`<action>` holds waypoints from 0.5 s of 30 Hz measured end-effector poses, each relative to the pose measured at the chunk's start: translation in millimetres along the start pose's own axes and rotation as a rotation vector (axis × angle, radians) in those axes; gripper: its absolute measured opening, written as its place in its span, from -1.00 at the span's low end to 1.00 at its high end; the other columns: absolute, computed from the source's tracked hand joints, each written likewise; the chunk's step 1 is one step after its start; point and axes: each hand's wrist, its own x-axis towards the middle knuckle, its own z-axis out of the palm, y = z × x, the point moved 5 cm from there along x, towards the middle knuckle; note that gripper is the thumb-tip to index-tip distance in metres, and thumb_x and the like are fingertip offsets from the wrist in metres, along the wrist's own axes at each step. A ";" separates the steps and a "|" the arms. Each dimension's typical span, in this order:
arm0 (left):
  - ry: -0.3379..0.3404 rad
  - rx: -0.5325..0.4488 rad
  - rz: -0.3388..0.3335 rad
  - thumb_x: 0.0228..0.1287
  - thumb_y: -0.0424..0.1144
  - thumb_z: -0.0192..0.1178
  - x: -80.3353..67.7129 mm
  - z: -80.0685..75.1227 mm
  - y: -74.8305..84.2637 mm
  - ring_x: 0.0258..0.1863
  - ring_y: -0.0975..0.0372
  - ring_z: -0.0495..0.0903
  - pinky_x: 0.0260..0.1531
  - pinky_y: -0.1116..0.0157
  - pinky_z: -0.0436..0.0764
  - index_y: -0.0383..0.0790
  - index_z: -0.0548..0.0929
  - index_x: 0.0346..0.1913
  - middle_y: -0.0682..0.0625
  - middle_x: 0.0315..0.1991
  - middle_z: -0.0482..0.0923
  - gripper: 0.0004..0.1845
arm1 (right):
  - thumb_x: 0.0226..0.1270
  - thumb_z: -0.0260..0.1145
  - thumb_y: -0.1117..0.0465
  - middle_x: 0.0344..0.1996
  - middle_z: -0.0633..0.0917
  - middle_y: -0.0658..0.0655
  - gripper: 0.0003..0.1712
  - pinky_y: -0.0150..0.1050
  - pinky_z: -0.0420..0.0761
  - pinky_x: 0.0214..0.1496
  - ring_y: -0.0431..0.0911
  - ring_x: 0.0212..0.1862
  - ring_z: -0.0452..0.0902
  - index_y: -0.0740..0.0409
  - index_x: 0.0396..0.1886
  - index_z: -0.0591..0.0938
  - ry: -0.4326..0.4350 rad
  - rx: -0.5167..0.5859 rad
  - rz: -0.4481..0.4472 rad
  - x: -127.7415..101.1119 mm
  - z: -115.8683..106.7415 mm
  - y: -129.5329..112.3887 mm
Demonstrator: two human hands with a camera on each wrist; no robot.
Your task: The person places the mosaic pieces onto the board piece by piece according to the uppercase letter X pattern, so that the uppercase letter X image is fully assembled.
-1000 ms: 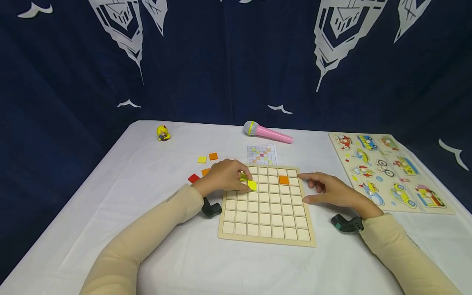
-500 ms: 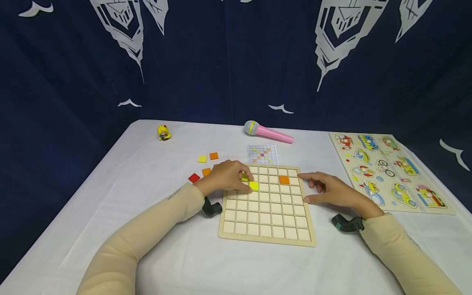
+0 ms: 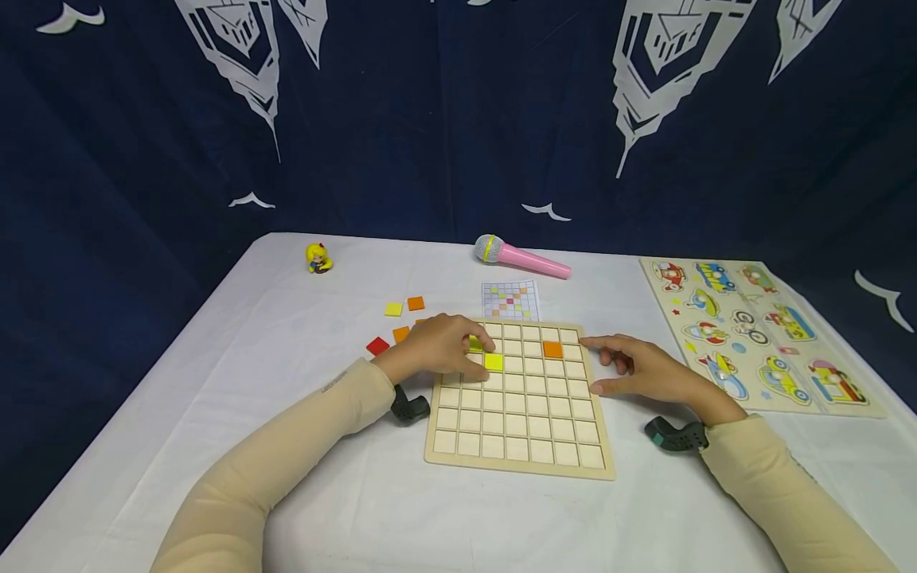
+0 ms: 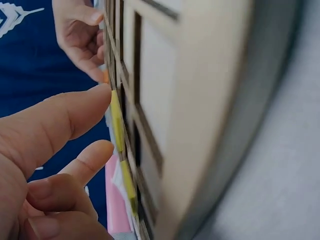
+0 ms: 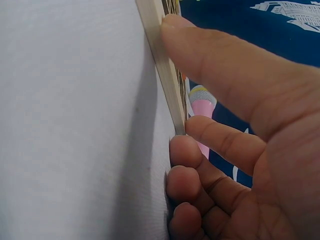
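Observation:
A square wooden grid board (image 3: 516, 469) lies on the white table. Over its upper left part is my left hand (image 3: 446, 344), thumb and index finger spread apart around a yellow tile (image 3: 493, 362) that lies in a cell. In the left wrist view the thumb tip is right at the end of this yellow tile (image 4: 117, 120), while the index fingertip stands off it. Another yellow tile (image 3: 474, 343) is partly hidden by the fingers. At the board's right edge, my right hand (image 3: 641, 368) rests its thumb and index fingertips, the other fingers curled loosely on the table.
An orange tile (image 3: 552, 350) sits in the board's upper right. Left of the board lie loose tiles, among them a red tile (image 3: 377, 346) and a yellow one. Behind it are a printed pattern card (image 3: 510, 301) and a pink microphone (image 3: 530, 259). A picture puzzle (image 3: 759, 334) lies right, a small figurine (image 3: 318, 258) back left.
My left thumb has drawn slightly away from the yellow tile, toward me, and the tile now lies in its cell. The right hand has stayed at the board's edge.

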 end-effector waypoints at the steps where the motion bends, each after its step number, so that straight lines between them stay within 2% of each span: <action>1: 0.000 -0.008 0.003 0.19 -0.02 0.63 -1.2 -1.1 -0.4 -0.50 0.27 0.35 -0.47 0.32 0.20 0.09 0.84 0.13 0.12 -0.53 0.38 -0.57 | 0.28 0.64 0.28 -0.18 0.49 0.07 -0.20 -0.28 0.38 -0.22 -0.13 -0.26 0.34 0.45 0.45 0.53 0.000 -0.001 0.001 0.0 0.1 0.0; 6: 0.012 -0.110 0.028 0.23 -0.07 0.60 -8.5 -14.1 -7.0 -0.57 0.30 0.24 -0.46 0.32 0.18 0.00 0.84 0.13 0.13 -0.62 0.25 -0.60 | 0.28 0.64 0.27 -0.18 0.50 0.07 -0.19 -0.29 0.38 -0.22 -0.14 -0.26 0.34 0.45 0.45 0.52 0.000 -0.006 0.005 0.2 0.2 0.7; 9: 0.038 -0.177 0.039 0.28 -0.09 0.58 -12.2 -26.3 -15.8 -0.57 0.30 0.27 -0.41 0.32 0.25 -0.05 0.83 0.15 0.14 -0.60 0.28 -0.60 | 0.28 0.64 0.27 -0.17 0.50 0.07 -0.19 -0.29 0.38 -0.21 -0.14 -0.25 0.34 0.45 0.45 0.52 0.001 -0.005 0.007 0.1 0.1 1.0; 15: 0.082 -0.255 0.060 0.34 -0.15 0.53 -20.8 -51.4 -35.8 -0.59 0.26 0.27 -0.49 0.31 0.25 -0.16 0.81 0.19 0.10 -0.59 0.26 -0.60 | 0.28 0.64 0.27 -0.18 0.50 0.07 -0.19 -0.29 0.38 -0.21 -0.14 -0.25 0.34 0.46 0.45 0.52 -0.001 -0.009 0.006 -0.4 0.0 0.8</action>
